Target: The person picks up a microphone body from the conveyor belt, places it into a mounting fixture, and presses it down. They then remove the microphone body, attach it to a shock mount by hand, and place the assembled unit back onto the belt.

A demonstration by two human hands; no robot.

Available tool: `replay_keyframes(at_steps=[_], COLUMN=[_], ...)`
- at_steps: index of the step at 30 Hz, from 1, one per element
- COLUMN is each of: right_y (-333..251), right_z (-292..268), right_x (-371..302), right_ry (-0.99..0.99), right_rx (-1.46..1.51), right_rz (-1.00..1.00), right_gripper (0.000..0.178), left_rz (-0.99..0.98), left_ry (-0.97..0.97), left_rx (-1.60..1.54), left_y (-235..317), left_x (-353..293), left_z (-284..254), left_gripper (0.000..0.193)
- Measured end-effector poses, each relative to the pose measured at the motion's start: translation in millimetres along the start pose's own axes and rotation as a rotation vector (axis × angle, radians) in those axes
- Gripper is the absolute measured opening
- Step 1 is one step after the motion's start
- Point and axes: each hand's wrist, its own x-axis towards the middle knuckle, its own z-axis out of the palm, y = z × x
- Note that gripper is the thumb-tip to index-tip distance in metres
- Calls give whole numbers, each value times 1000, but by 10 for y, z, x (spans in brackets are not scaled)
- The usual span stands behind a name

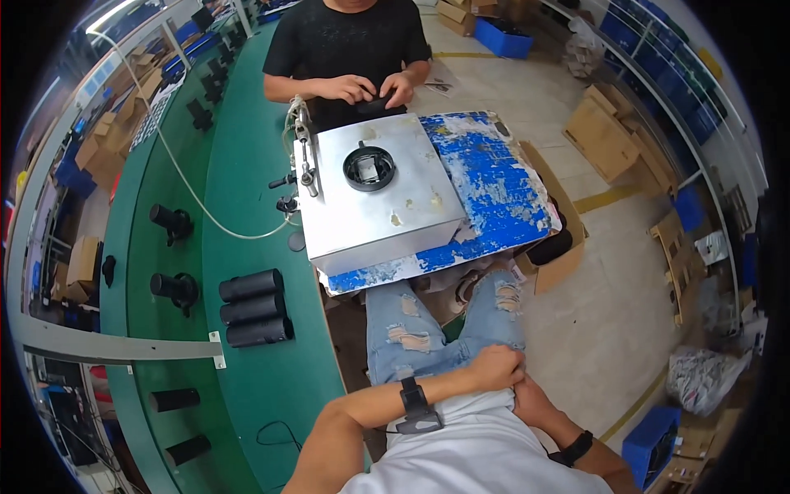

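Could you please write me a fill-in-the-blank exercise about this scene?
The person's left hand and right hand rest together in the ____.
The metal box bearing a black ring stands on a worn ____ board.
On the green table, ____ black cylinders lie in one close row.
The co-worker wears a ____ T-shirt.
Missing: lap; blue; three; black.

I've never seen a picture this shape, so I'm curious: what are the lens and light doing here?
Head view: corners fall to black, and the green bench has an outer edge that bows toward the left rim. Head view: a lamp glares at upper left; the metal box has a pale sheen; blue bins at upper right look dim and soft.
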Motion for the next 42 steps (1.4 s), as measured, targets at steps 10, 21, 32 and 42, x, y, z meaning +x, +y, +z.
replay_keyframes(at_steps=[10,21,32,42], right_y=[417,556,387,652], right_z=[559,653,341,-1200], right_x=[148,194,-204,3], right_ry=[215,105,-381,60], right_rx=[428,350,100,775], right_rz=[374,212,421,368], right_gripper=[30,24,25,21], left_rz=[147,295,228,43], left_ry=[-180,-170,-257,-305], left_rx=[142,100,33,-111], left_y=[51,56,243,-275], left_x=[71,57,40,89], left_z=[-50,-49,-44,-182], left_gripper=[19,14,16,23])
